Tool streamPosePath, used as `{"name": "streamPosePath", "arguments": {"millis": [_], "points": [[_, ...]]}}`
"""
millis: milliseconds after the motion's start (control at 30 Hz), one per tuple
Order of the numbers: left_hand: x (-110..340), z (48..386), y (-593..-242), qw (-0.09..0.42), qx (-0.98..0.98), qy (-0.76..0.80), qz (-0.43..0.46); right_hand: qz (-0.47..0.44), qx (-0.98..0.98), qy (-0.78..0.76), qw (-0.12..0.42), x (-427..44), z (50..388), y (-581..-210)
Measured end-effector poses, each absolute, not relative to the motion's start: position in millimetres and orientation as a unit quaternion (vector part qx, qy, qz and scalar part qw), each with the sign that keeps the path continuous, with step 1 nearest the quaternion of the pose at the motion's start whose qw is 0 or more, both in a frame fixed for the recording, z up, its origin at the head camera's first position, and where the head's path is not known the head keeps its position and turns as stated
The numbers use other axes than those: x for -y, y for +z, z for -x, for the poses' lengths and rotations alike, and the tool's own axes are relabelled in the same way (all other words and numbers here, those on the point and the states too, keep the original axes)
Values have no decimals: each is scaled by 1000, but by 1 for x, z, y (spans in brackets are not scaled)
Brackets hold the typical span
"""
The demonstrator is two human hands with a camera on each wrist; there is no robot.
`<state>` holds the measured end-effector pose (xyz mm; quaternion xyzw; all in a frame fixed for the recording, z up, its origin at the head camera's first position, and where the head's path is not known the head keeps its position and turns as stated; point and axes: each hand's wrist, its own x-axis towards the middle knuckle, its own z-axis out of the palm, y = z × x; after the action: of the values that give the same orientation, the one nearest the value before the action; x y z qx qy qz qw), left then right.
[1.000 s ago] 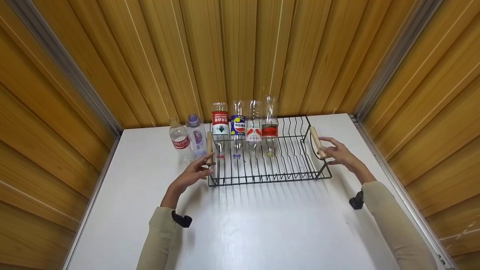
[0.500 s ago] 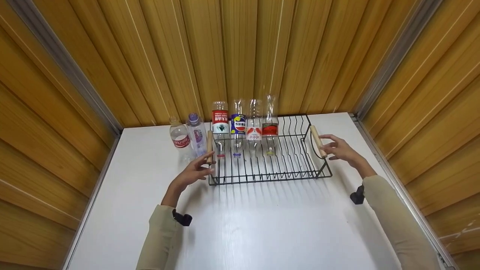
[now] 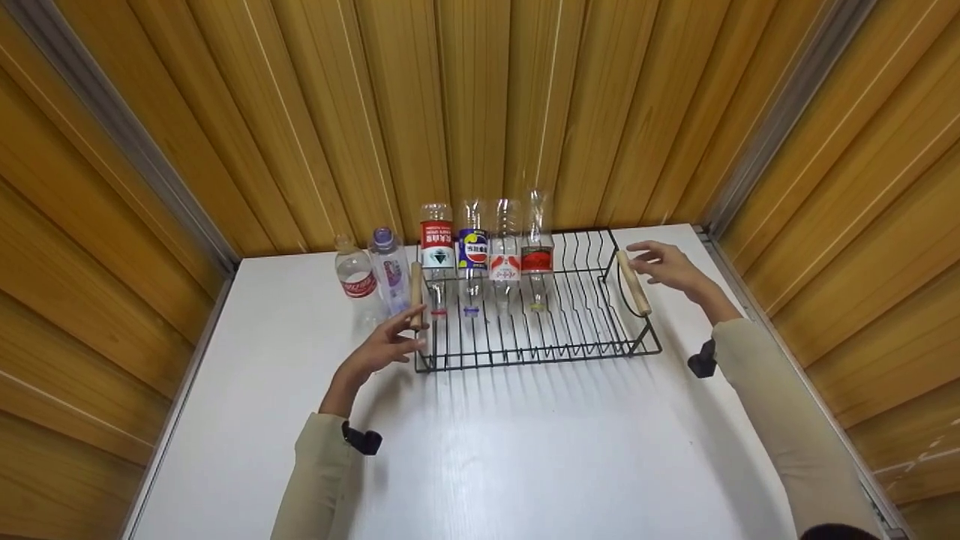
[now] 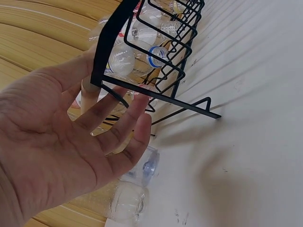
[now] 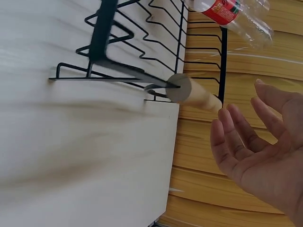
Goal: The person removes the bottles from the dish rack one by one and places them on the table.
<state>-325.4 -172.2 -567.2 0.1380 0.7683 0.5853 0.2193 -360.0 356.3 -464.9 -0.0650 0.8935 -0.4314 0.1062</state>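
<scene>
A black wire rack (image 3: 525, 352) with a wooden handle at each end stands on the white table. My left hand (image 3: 379, 349) is at the left wooden handle (image 3: 416, 285). In the left wrist view, that hand's fingers (image 4: 116, 135) are loosely extended beside the rack's end, with the handle between thumb and fingers; firm contact cannot be told. My right hand (image 3: 671, 268) hovers near the right wooden handle (image 3: 634, 281), its fingers loosely bent around nothing. In the right wrist view, the right palm (image 5: 270, 170) faces the handle, apart from it.
Several empty plastic bottles lie cap-down on the rack, including a red-and-white labelled one (image 3: 437, 244) and a blue-labelled one (image 3: 473, 249). Left of the rack stand a red-labelled bottle (image 3: 358, 277) and a purple-capped bottle (image 3: 390, 270). Corrugated wooden-patterned walls (image 3: 480, 112) enclose the table.
My right hand has come off the right handle and moved up, away toward the rack's far side. The left hand has stayed at the left handle. The rack and bottles have kept their places.
</scene>
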Motion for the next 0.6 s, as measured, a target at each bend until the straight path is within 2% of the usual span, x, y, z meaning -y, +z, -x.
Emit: {"name": "streamPosePath", "arguments": {"millis": [400, 600], "points": [[172, 324, -568, 220, -769, 587, -123, 78, -898, -413, 128, -313, 394, -470], [172, 324, -569, 221, -765, 590, -132, 120, -857, -480, 143, -304, 410, -488]]}}
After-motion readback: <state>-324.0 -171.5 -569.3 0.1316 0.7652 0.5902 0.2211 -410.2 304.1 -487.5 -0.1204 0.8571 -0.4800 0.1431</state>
